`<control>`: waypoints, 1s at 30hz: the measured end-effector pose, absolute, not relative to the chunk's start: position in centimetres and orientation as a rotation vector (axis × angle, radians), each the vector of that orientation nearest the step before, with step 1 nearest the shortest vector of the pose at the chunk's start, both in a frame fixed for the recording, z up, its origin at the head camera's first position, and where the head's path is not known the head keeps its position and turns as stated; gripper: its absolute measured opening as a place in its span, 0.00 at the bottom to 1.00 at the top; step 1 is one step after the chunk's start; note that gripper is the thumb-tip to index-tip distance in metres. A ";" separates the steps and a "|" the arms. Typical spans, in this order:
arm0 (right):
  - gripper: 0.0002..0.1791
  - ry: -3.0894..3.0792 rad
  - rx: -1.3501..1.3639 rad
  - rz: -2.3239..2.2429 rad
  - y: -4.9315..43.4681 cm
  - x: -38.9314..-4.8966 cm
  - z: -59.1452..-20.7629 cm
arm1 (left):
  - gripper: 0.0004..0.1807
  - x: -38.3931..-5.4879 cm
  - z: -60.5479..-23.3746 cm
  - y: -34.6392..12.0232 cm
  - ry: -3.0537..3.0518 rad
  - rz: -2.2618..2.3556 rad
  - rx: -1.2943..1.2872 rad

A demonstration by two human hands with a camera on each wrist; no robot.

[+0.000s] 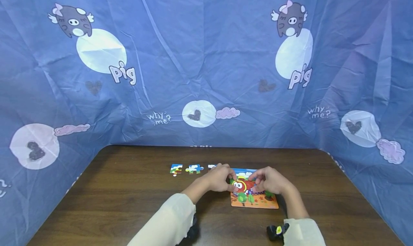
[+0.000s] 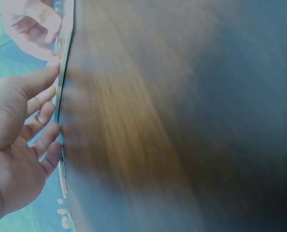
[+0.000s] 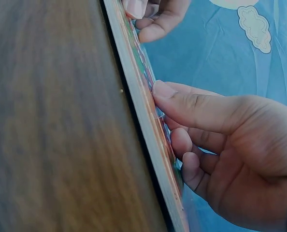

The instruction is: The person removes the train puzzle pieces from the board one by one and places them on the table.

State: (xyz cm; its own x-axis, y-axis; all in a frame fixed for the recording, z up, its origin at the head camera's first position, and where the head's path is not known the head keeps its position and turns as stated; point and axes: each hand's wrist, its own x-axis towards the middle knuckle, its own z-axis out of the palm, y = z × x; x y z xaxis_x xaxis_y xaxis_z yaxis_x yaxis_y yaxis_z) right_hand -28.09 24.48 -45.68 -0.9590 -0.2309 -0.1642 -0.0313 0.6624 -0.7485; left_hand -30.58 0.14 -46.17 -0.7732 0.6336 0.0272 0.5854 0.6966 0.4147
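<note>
A picture puzzle board (image 1: pixel 258 203) lies flat on the table, showing a red character with big eyes, green trees and orange ground. On its left side rests my left hand (image 1: pixel 219 178), thumb and forefinger spread at the edge of the red figure. Opposite it, my right hand (image 1: pixel 272 181) touches the picture from the right with thumb and fingertips. Seen from the right wrist, the right thumb (image 3: pixel 165 92) presses at the low board's surface, other fingers loosely bent behind it. The left wrist view has the left fingertips (image 2: pixel 51 128) along the board's edge.
Left of the board lie loose puzzle pieces in a row: one with a blue and red pattern (image 1: pixel 176 168), a blue-and-white one (image 1: pixel 194 168), and another (image 1: pixel 211 166) partly behind the left hand. A blue printed cloth (image 1: pixel 200 74) surrounds the brown table (image 1: pixel 129 188).
</note>
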 end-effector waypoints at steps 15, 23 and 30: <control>0.15 2.661 -0.168 -1.118 24.2 -28.1 -45.6 | 0.22 -30.2 -45.8 0.6 2.799 0.576 0.916; 0.15 2.643 -0.216 -1.144 24.3 -28.0 -45.6 | 0.19 -30.2 -45.9 1.2 2.825 0.587 0.874; 0.16 2.625 -0.240 -1.163 24.3 -27.9 -45.5 | 0.19 -30.1 -45.9 1.4 2.824 0.574 0.861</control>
State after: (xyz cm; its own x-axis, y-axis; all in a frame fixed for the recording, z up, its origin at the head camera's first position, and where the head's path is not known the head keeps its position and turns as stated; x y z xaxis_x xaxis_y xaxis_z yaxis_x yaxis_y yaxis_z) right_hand -27.92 24.34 -45.54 -0.9526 -0.2533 -0.1687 -0.0451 0.6657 -0.7449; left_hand -30.06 1.43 -45.85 -0.8278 0.5607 -0.0169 0.5096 0.7643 0.3952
